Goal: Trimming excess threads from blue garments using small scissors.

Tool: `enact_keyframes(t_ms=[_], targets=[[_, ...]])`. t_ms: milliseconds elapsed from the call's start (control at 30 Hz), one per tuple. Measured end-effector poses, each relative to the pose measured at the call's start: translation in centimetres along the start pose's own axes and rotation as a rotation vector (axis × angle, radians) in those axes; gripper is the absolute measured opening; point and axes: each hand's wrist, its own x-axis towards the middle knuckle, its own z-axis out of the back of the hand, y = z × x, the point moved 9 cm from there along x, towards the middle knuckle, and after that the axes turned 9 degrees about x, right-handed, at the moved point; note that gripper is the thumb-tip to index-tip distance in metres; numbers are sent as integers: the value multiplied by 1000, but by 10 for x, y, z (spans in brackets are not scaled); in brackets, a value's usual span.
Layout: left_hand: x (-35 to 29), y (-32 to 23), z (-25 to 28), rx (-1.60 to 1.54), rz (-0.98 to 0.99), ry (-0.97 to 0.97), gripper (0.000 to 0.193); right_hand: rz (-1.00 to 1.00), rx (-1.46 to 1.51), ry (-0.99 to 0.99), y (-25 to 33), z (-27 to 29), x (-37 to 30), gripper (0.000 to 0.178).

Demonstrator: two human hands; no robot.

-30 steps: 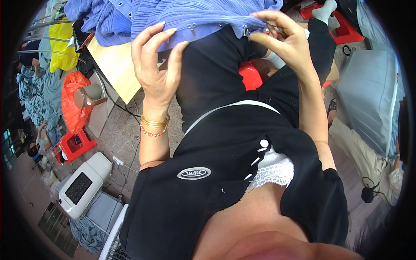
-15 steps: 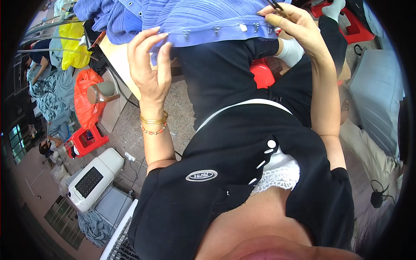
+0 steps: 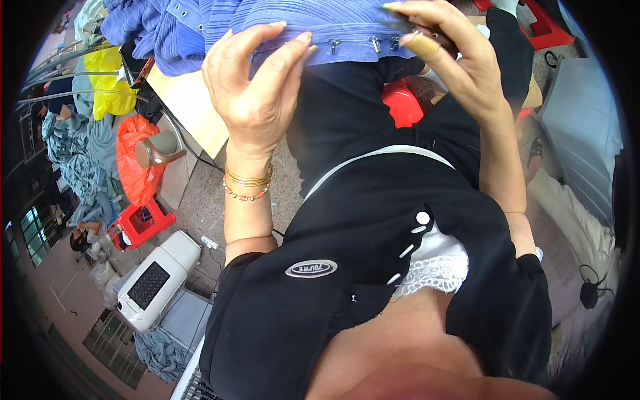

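A blue ribbed garment (image 3: 273,13) lies across my lap at the top of the view. Along its smooth edge band (image 3: 353,52) sit several small metal hooks. My left hand (image 3: 257,93), with gold bangles and a beaded bracelet at the wrist, has its thumb and forefinger bent onto the band, apparently pinching it; the exact contact is partly hidden. Over the band's right part is my right hand (image 3: 460,60), a tan covering on its thumb. Its curled fingers hold a slim dark tool (image 3: 398,21), blurred and mostly hidden, its kind unclear.
Under the garment's left side is a pale board (image 3: 193,110). Further left are a yellow bag (image 3: 110,80), a red bag (image 3: 137,163) by a metal cylinder, a red stool (image 3: 143,223) and a white machine (image 3: 160,280). A grey-blue covered bulk (image 3: 583,127) stands right.
My left hand has moved right along the band, its fingers drawing in. My right hand has shifted slightly left and down, and the dark tool in it is now blurred.
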Motion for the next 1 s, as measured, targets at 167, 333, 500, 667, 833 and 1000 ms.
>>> enact_keyframes(t_ms=[167,333,500,667,833,1000], targets=[[5,-4,4,-50,-10,-29,16,113,-47,25,13,-10,1,40],[7,-7,5,-156,92,-52,13,196,-183,22,22,-16,6,39],[7,-10,3,-203,143,-53,12,240,-237,23,23,-21,9,37],[9,-12,3,-179,129,-41,11,291,-253,10,10,-25,16,33],[11,-18,8,-114,176,-8,10,231,45,-11,3,-9,10,26],[13,-17,6,-298,169,-64,16,154,148,-72,-17,14,2,23]])
